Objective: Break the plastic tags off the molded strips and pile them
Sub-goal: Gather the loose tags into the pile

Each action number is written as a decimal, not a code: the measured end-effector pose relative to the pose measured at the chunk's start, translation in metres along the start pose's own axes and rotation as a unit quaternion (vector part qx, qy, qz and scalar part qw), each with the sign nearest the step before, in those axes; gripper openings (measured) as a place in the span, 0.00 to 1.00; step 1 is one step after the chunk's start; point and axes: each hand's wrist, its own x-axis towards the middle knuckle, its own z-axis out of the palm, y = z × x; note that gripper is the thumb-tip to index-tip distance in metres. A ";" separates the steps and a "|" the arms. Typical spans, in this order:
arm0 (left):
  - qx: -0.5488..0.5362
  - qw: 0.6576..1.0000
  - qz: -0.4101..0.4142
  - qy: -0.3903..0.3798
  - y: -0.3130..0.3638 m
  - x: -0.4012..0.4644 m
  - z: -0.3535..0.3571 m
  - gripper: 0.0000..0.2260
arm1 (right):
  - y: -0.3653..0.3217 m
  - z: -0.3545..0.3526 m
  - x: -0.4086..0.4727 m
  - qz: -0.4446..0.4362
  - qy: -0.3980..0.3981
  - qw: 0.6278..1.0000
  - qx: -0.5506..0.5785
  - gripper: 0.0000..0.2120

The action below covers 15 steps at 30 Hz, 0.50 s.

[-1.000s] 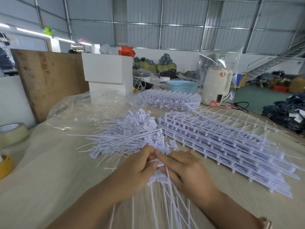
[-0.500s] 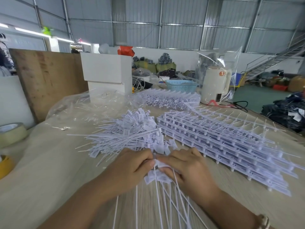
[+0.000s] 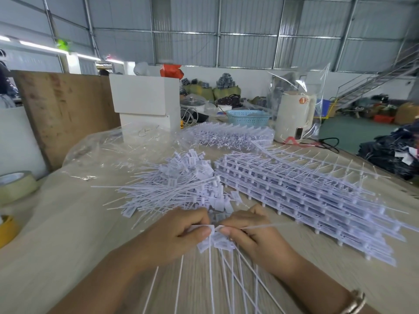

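My left hand (image 3: 181, 232) and my right hand (image 3: 251, 232) meet at the table's near middle, both pinching a bunch of white plastic tags (image 3: 215, 242) whose thin tails fan toward me. A thin white strand runs right from my right fingers. Just beyond my hands lies a pile of loose broken-off tags (image 3: 181, 184). To the right sits a stack of molded tag strips (image 3: 306, 196), and another heap of strips (image 3: 229, 134) lies farther back.
Crumpled clear plastic bag (image 3: 108, 150) lies at back left before white boxes (image 3: 145, 103). Tape rolls (image 3: 15, 184) sit at the left edge. A white kettle (image 3: 294, 116) and blue basket (image 3: 247, 116) stand behind. A wooden board (image 3: 63, 109) leans at left.
My hands have drawn a little toward me with the bunch of tags. A thin strand now sticks out to the right from my right hand.
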 end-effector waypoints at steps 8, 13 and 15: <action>-0.058 0.997 -0.034 0.038 0.000 -0.011 -0.021 0.10 | 0.007 -0.020 -0.006 0.069 0.024 0.995 0.061 0.09; -0.074 0.995 -0.044 0.045 -0.005 -0.012 -0.025 0.08 | 0.011 -0.017 -0.006 0.035 -0.044 0.986 -0.156 0.15; -0.045 0.998 -0.038 0.022 -0.006 -0.009 -0.017 0.07 | 0.009 -0.007 -0.003 0.030 -0.095 0.974 -0.206 0.23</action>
